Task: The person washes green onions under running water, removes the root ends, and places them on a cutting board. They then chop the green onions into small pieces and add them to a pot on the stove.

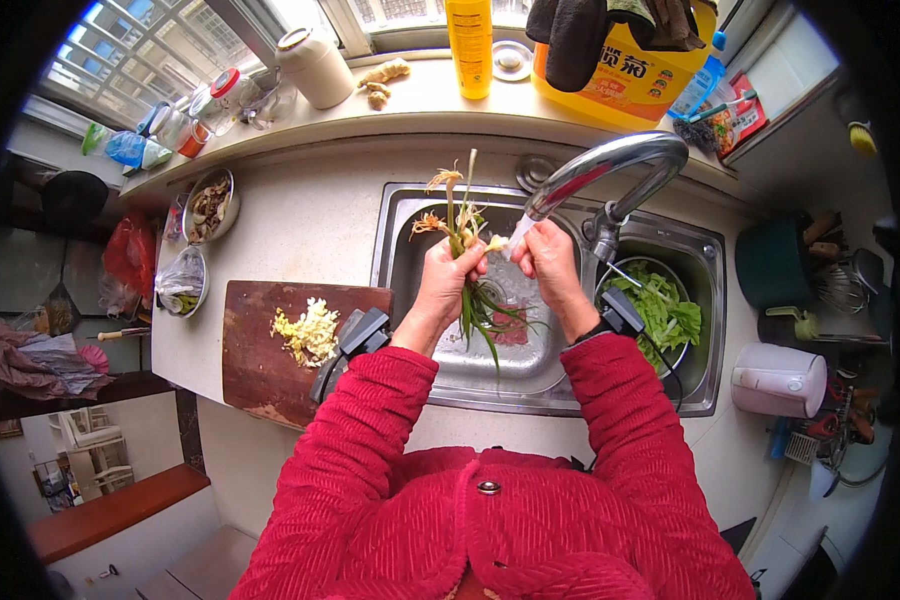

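A bunch of spring onions (465,232) is gripped in my left hand (450,270) over the left basin of a steel double sink (450,397). Their roots point up and away from me, and the green leaves hang down into the basin. One pale bulb (498,243) sticks out sideways towards the water. My right hand (549,259) is beside that bulb with curled fingers, at the stream from the chrome faucet (607,165). Whether it pinches anything is hidden by the fingers and water. Something reddish (511,326) lies on the basin floor behind the leaves.
Chopped pale pieces (311,334) lie on a wooden cutting board (251,360) at left. Leafy greens (656,307) fill a bowl in the right basin. Two bowls (229,206) (202,289) stand farther left. A yellow jug (615,82) and ginger (382,73) sit on the windowsill.
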`<state>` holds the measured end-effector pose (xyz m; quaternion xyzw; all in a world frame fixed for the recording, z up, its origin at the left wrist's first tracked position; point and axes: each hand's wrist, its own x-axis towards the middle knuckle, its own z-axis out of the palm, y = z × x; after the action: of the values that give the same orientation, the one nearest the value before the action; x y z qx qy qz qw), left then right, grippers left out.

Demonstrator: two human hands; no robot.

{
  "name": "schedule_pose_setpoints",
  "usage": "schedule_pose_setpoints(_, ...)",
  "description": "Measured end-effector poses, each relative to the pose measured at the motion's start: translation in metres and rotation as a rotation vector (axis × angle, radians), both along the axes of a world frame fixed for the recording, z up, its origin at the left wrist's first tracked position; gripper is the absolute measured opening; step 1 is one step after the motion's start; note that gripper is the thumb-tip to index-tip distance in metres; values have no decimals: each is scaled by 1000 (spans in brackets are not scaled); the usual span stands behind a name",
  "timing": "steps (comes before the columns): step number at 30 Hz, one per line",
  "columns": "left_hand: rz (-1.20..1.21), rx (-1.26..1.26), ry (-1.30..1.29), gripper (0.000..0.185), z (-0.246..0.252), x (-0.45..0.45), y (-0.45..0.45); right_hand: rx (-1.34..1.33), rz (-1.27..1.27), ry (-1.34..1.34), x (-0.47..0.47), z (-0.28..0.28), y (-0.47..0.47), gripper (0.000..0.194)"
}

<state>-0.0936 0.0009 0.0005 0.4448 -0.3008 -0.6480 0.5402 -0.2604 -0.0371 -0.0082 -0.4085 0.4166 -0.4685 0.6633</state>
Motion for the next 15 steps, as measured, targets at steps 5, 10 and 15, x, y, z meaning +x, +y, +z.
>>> schedule_pose_setpoints(5, -27, -6, -11, 7, -3, 0, -3, 8, 166, 77, -3, 4, 7, 19)
schedule_pose_setpoints(10, -56, -6, -60, 7, -7, -9, 0, 84, 173, 42, 6, 8, 10, 17)
schedule_pose_setpoints(15, 17, -4, 4, 6, -8, -8, -1, 96, 99, -147, 14, 4, 15, 12)
